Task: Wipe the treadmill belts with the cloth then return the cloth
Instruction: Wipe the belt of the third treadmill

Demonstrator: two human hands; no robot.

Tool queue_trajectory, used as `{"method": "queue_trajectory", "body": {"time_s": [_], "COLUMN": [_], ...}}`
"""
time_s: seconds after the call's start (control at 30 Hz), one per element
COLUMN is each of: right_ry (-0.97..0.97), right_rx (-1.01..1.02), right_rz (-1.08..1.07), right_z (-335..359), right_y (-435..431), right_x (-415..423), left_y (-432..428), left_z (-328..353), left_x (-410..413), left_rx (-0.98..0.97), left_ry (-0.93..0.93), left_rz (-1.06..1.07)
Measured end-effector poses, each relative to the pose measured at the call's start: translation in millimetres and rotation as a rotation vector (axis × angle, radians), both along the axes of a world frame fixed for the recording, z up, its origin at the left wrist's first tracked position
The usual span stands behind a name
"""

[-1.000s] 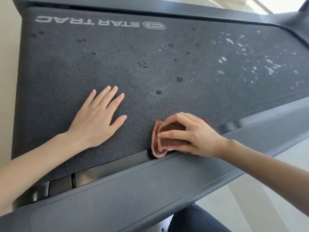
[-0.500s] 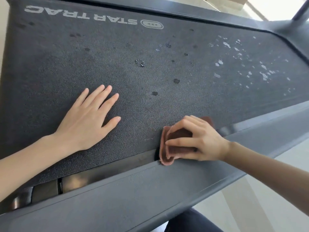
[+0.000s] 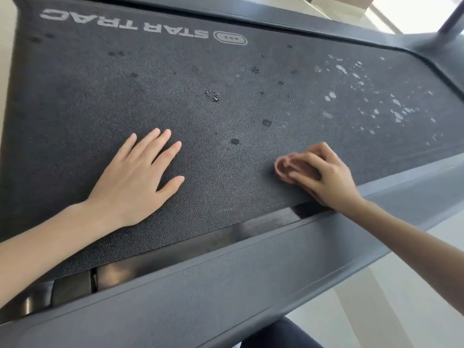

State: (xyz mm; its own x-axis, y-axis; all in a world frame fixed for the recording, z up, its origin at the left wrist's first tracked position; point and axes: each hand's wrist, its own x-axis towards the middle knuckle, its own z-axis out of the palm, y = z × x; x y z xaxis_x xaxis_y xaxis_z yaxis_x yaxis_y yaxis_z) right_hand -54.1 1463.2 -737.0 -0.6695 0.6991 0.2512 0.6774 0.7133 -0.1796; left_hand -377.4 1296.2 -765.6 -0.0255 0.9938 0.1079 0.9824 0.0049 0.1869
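Note:
The dark textured treadmill belt (image 3: pixel 200 101) fills most of the view, with white lettering along its far edge. It carries dark spots near the middle and whitish wet specks (image 3: pixel 376 101) at the right. My left hand (image 3: pixel 135 179) lies flat on the belt with its fingers spread. My right hand (image 3: pixel 324 174) grips a folded brownish-pink cloth (image 3: pixel 286 167) and presses it on the belt, close to the near edge. My fingers hide most of the cloth.
A grey side rail (image 3: pixel 251 277) runs along the near edge of the belt, with a dark gap between them. Another rail (image 3: pixel 326 26) borders the far edge. A post (image 3: pixel 452 18) rises at the top right. Pale floor (image 3: pixel 401 297) shows at the lower right.
My right hand has slid the cloth from the belt's near edge, by the gap, farther onto the belt and to the right. My left hand has stayed flat in place.

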Motion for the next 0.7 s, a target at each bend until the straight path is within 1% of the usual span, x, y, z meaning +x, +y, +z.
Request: {"method": "queue_trajectory", "body": {"time_s": [0.03,0.1,0.17,0.23,0.37,0.43,0.47,0.53,0.63,0.7], "right_ry": [0.047,0.059,0.022,0.01,0.005,-0.039,-0.058,-0.083,-0.132,-0.14], "right_rx": [0.02,0.052,0.061,0.081,0.149,0.19,0.21,0.227,0.149,0.112], "right_rz": [-0.127,-0.308,-0.338,-0.216,0.153,0.242,0.242,0.126,-0.245,-0.413], "right_z": [-4,-6,-4,-3,-8,-8,-7,-5,-1,-2], "right_y": [3,10,10,-6,-49,-42,-32,-7,44,66], "right_x": [-17,-52,-81,-107,-125,-111,-102,-89,-89,-104], "left_y": [0,0,0,1,0,0,0,0,0,0], "left_z": [0,0,0,0,0,0,0,-1,-2,-1], "left_x": [0,0,1,0,0,0,0,0,-1,-1], "left_rx": [-0.001,-0.004,-0.009,-0.013,-0.018,-0.022,-0.024,-0.026,-0.023,-0.02], "left_ry": [0.001,0.002,0.005,0.007,0.022,0.027,0.027,0.026,0.022,0.021], "left_rz": [0.001,0.003,0.002,0.004,0.007,0.001,0.001,0.006,0.006,0.013]}}
